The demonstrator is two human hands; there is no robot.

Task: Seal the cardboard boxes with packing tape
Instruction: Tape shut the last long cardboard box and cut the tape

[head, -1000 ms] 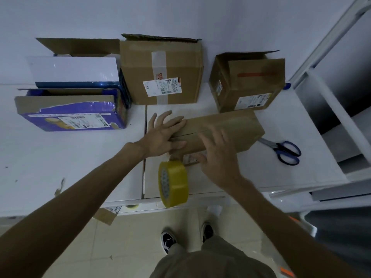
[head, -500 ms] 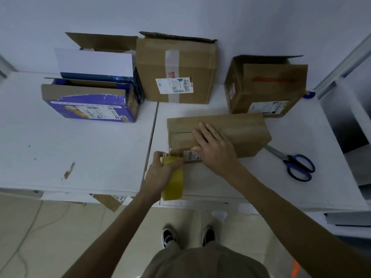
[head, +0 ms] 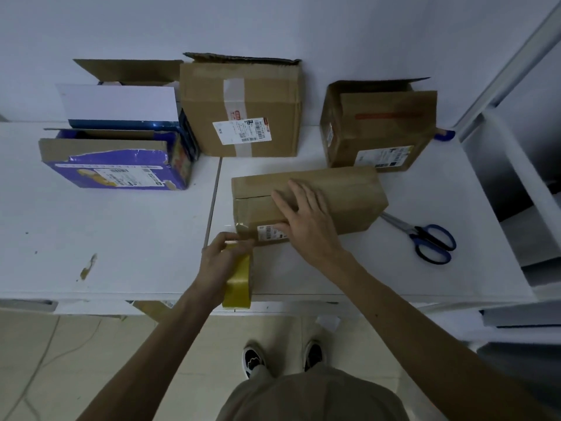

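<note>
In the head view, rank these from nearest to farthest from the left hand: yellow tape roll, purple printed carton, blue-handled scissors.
1. The yellow tape roll: gripped in the left hand itself, front centre.
2. The purple printed carton: back left.
3. The blue-handled scissors: far right.

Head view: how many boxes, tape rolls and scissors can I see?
Plain brown cardboard boxes: 3
Purple or blue printed cardboard boxes: 2
Yellow packing tape roll: 1
Blue-handled scissors: 1
Total: 7
</note>
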